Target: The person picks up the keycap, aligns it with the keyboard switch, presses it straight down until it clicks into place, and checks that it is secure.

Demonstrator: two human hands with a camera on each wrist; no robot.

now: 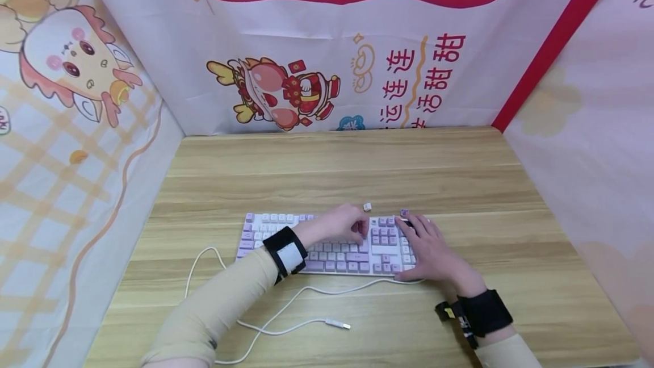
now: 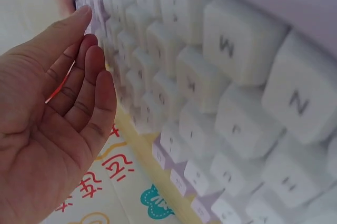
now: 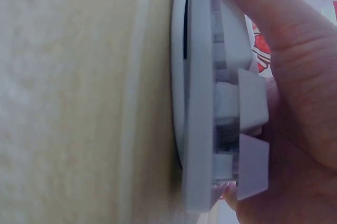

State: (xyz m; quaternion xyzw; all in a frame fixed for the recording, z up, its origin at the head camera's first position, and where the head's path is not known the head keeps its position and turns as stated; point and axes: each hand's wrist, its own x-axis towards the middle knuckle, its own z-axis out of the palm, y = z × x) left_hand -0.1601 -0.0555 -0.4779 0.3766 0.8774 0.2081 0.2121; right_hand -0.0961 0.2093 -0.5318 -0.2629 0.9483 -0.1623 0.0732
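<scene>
A white and lilac computer keyboard (image 1: 327, 266) lies on the table. Over its keys, left of the navigation block, hangs my left hand (image 1: 351, 223). In the left wrist view that hand (image 2: 58, 92) has its fingers bent, thumb and index tips close together against the lilac keys; whether a keycap is between them is hidden. My right hand (image 1: 430, 247) grips the keyboard's right end, thumb at the near edge and fingers toward the far edge. Beyond the far edge lie a loose white keycap (image 1: 367, 207) and a loose lilac keycap (image 1: 404, 212).
A white cable (image 1: 286, 310) loops over the table in front of the keyboard, its USB plug (image 1: 338, 324) near the middle. Printed cloth (image 1: 306, 21) hangs behind the wooden table (image 1: 332, 169) and at both sides.
</scene>
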